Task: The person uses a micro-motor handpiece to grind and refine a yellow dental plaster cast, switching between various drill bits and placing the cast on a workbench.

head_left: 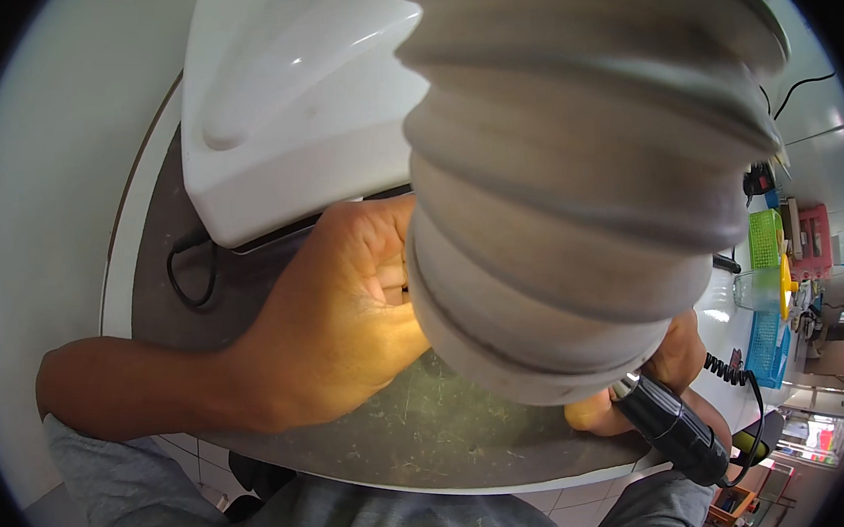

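A wide grey-beige ribbed hose hangs across the middle and covers much of what lies between my hands. My left hand comes in from the left, palm side toward the middle, lit by a yellowish glow. Its fingers curl in behind the hose; the fingertips and anything in them are hidden. Beyond the hose's lower right edge, my right hand is closed around a black rotary handpiece with a metal collar. The handpiece's working tip is behind the hose. A coiled black cord runs beside it.
A large white moulded machine housing stands behind my left hand, with a black cable looping from its side. The dark, scratched tabletop curves below. Green and blue plastic baskets and a yellow-lidded container stand at the right.
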`<state>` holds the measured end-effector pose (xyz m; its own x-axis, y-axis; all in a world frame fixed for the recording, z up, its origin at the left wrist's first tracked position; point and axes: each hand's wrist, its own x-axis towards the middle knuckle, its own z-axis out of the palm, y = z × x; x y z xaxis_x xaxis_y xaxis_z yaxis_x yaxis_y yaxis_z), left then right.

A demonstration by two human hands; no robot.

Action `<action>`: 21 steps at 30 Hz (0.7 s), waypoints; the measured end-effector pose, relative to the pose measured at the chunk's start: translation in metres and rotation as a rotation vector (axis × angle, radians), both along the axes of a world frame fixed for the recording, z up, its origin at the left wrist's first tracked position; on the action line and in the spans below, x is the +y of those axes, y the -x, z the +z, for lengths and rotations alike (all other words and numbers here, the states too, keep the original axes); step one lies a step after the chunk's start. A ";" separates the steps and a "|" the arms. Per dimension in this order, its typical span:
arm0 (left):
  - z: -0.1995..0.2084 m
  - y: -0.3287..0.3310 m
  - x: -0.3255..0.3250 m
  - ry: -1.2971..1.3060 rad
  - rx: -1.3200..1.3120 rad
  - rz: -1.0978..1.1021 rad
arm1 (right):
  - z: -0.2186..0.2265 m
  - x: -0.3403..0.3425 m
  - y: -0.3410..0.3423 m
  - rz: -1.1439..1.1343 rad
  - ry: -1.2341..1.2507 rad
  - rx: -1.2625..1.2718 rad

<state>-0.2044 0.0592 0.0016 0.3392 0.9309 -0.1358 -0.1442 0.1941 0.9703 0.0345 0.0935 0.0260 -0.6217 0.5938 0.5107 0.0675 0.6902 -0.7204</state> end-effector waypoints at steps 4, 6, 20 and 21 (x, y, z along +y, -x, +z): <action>0.029 -0.001 0.008 0.149 0.049 -0.008 | 0.000 0.001 0.001 -0.001 -0.013 0.019; 0.023 0.002 0.003 0.090 -0.010 0.008 | 0.001 0.001 0.003 0.013 0.000 0.011; 0.013 0.001 -0.001 0.034 -0.015 0.016 | -0.002 0.001 -0.001 -0.004 0.005 0.043; 0.001 0.000 -0.001 -0.015 -0.086 0.015 | -0.001 0.002 -0.001 0.000 0.006 0.045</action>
